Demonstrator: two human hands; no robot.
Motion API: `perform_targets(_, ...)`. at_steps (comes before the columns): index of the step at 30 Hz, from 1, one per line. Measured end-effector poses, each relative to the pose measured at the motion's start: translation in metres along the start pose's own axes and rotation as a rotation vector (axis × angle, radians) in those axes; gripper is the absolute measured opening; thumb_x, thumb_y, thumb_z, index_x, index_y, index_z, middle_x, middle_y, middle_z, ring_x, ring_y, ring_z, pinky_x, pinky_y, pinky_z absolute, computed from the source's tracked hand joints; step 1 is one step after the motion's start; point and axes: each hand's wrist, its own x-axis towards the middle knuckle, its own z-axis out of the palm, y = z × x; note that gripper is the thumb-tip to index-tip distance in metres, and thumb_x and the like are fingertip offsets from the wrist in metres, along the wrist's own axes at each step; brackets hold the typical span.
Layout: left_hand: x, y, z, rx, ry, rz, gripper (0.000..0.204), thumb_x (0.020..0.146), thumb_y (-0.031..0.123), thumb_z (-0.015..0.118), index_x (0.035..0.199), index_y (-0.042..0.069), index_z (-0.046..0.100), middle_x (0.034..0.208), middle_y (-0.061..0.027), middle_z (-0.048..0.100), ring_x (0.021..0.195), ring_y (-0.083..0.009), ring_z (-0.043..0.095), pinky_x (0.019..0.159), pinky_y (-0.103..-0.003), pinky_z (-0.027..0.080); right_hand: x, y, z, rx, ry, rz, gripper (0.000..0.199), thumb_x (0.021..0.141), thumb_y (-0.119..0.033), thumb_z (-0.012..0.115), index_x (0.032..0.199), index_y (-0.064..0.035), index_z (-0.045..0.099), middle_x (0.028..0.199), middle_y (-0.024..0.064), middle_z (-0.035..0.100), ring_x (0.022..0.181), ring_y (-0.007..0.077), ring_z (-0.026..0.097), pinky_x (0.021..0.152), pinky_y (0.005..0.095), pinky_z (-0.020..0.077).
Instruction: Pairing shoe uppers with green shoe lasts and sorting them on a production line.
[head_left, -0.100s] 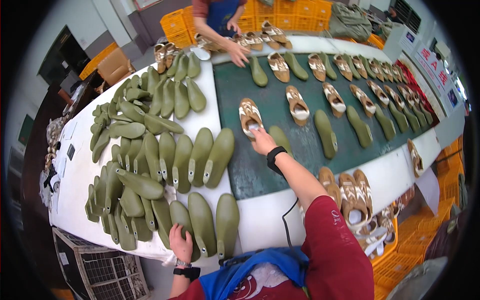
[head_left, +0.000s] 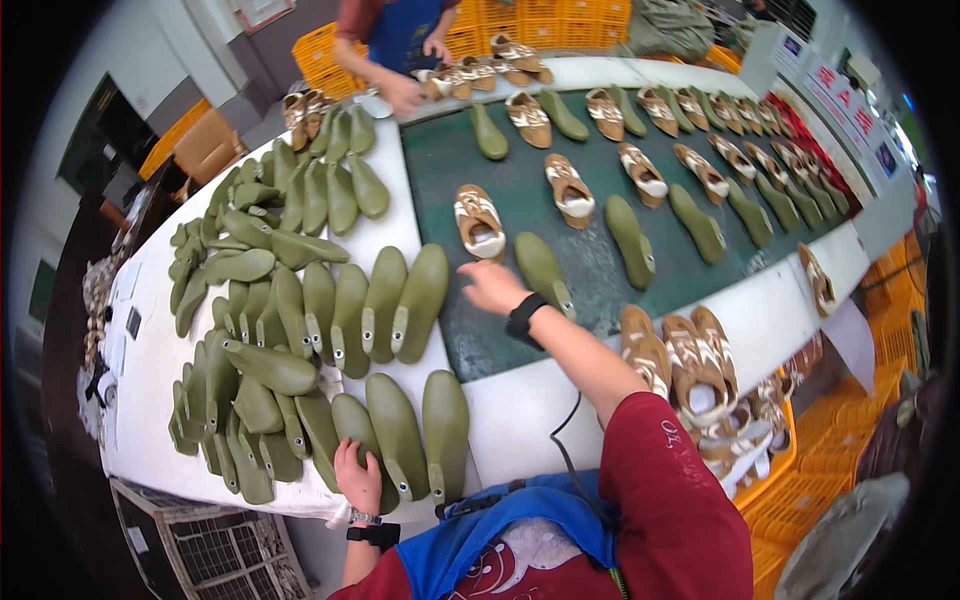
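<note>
A worker's empty, open-fingered right hand [head_left: 490,287] hovered beside a green shoe last [head_left: 543,270] on the conveyor belt [head_left: 440,150], risking a missed grab, while the left hand [head_left: 357,478] pressed flat on tabletop lasts [head_left: 397,435].

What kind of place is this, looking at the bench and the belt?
Most likely a shoe factory assembly line. A dark green conveyor belt carries tan shoes and olive-green shoe lasts, many more lasts lie on the white worktable, and orange crates are stacked behind.
</note>
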Motion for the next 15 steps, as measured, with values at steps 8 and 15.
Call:
perform_targets(8, 0.004, -0.012, 0.012, -0.121, -0.007, 0.04, 0.027, 0.074, 0.008, 0.059, 0.099, -0.001, 0.059, 0.114, -0.0183, 0.056, 0.104, -0.0344, 0.054, 0.09, -0.038, 0.042, -0.104, -0.116, 0.049, -0.059, -0.766, -0.378, 0.025, 0.068, -0.017, 0.056, 0.089, -0.0109, 0.067, 0.084, 0.0135, 0.066, 0.081, 0.0311, 0.063, 0.072, 0.041, 0.0489)
perform_targets(15, -0.009, -0.03, 0.015, -0.23, -0.002, 0.006, 0.027, 0.074, 0.006, 0.059, 0.1, 0.0, 0.059, 0.12, -0.0195, 0.052, 0.11, -0.0351, 0.05, 0.095, -0.039, 0.038, -0.148, -0.094, 0.037, -0.14, -0.749, -0.283, 0.03, 0.074, -0.024, 0.058, 0.1, -0.0092, 0.062, 0.085, 0.0156, 0.064, 0.083, 0.0343, 0.061, 0.074, 0.0432, 0.0479)
